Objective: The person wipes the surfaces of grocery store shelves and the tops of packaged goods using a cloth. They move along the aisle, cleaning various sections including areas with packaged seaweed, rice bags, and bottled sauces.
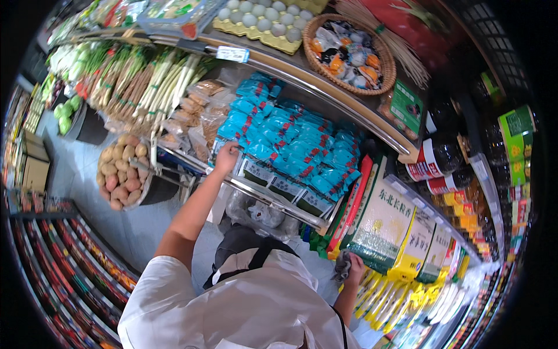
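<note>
My left hand point(226, 158) reaches to the front left corner of a low display shelf, its fingertips at the top edge of a packet there. Whether they pinch that packet I cannot tell. Rows of blue plastic food packets point(287, 139) fill the shelf behind and to the right of it. Along the front edge stand white-and-green packets point(279, 185) that bear writing. Down at my right side, my right hand point(356, 267) grips a crumpled grey cloth point(342, 265), close to the large rice bags point(379, 222).
Above runs a wooden shelf edge point(327, 78), with an egg tray point(261, 22) and a wicker basket point(311, 56) of wrapped items. Leeks point(165, 87) and bagged dry goods point(196, 104) lie left. A potato bin point(146, 192) stands on the floor, and dark bottles point(440, 159) fill the right-hand shelving.
</note>
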The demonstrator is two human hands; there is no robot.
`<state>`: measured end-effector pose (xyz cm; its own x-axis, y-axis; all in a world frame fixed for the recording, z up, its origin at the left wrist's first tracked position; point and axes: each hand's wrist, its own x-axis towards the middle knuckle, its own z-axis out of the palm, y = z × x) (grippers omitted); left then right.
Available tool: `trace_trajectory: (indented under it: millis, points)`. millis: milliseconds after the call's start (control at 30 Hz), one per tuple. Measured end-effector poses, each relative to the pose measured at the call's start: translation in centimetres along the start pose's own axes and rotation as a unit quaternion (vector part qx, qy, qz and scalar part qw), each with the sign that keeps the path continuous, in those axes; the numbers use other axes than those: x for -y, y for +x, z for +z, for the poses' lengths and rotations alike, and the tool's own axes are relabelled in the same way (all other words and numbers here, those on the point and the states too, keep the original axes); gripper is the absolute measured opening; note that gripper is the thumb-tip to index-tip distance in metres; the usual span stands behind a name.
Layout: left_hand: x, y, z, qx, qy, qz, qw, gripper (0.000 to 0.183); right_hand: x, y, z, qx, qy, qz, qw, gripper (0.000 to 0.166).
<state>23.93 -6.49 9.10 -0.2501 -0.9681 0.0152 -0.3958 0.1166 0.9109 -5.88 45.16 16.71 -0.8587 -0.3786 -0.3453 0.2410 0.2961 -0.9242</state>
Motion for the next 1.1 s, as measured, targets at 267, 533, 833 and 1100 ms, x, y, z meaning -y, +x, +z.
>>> trace_trajectory:
  millis: [267, 533, 833, 1100]
  points:
    - [2.1, 9.4, 2.0, 0.123, 0.245, -0.049, 0.96, 0.037, -0.1, -9.1, -3.7, -0.151, 0.02, 0.046, 0.987, 0.011]
    - [0.7, 7.0, 0.6, 0.107, 0.439, 0.114, 0.885, 0.013, 4.6, -11.3, 0.2, -0.142, -0.083, 0.048, 0.985, 0.015]
    - [-16.7, -0.8, -8.6, 0.213, 0.157, 0.299, 0.917, 0.004, 12.8, -5.6, 15.4, 0.177, -0.166, -0.147, 0.959, 0.025]
    - [-35.4, -8.6, -8.7, 0.122, 0.069, 0.473, 0.87, 0.006, 26.2, -6.3, 22.9, 0.233, -0.254, -0.408, 0.845, 0.027]
